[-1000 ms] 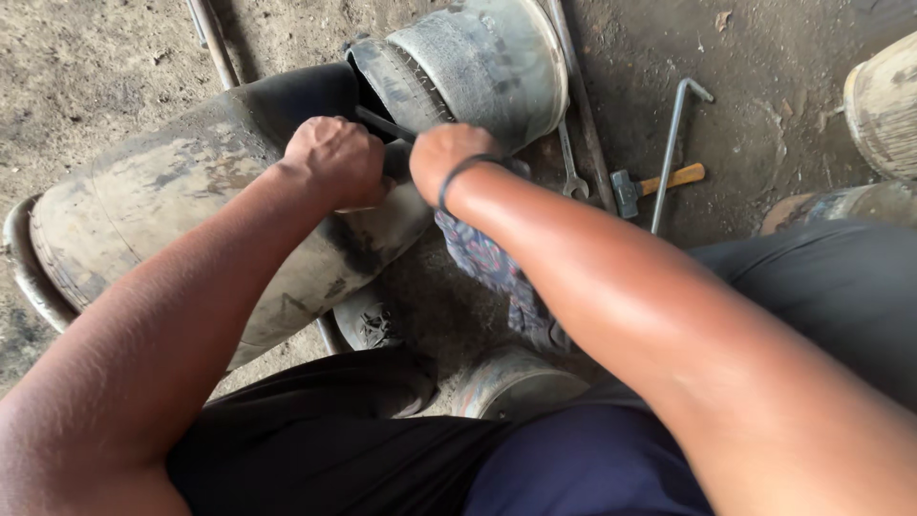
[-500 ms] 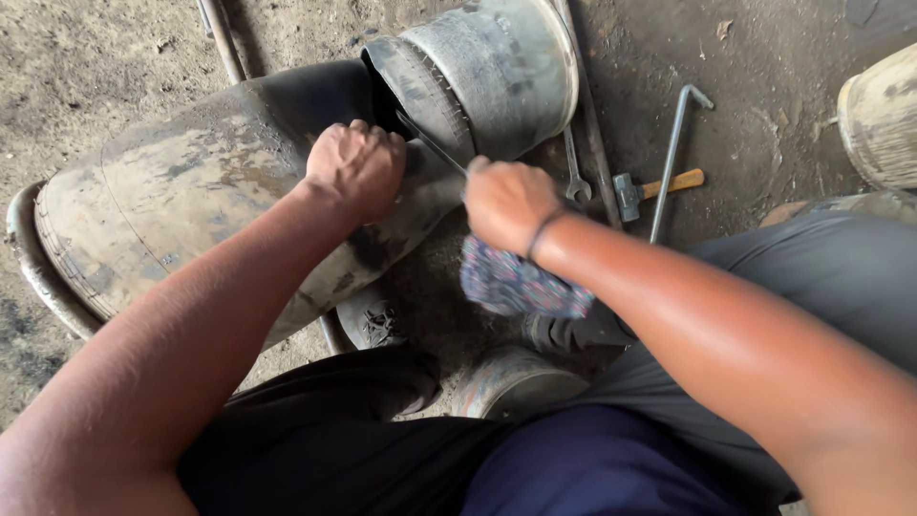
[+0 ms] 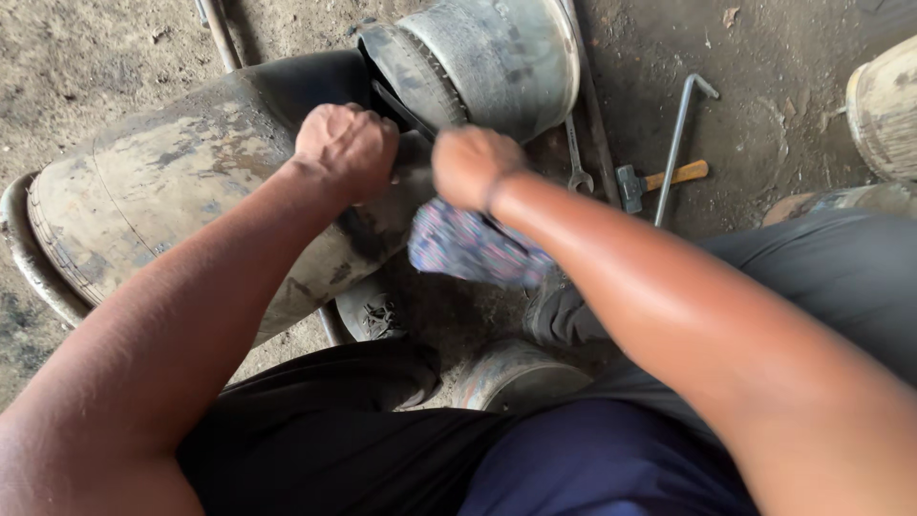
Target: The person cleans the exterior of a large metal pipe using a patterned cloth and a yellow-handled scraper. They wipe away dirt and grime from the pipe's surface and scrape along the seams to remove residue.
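While both fists are clenched, the left hand [image 3: 346,151] on the dusty tyre [image 3: 181,191] lying across the ground and the right hand [image 3: 475,164] around a dark lever [image 3: 406,107] and patterned rag [image 3: 473,248], leverage works best kept close to the wheel rim [image 3: 497,57]

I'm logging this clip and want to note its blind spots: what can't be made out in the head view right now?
- Left hand: a closed fist on the dusty tyre; its own back hides what the fingers grip.
- Right hand: the knuckles hide its hold on the patterned cloth.
- Dark bar between the fists: both ends are covered.
- Hammer: a bent rod crosses it.
- Drum: cut off by the right edge.
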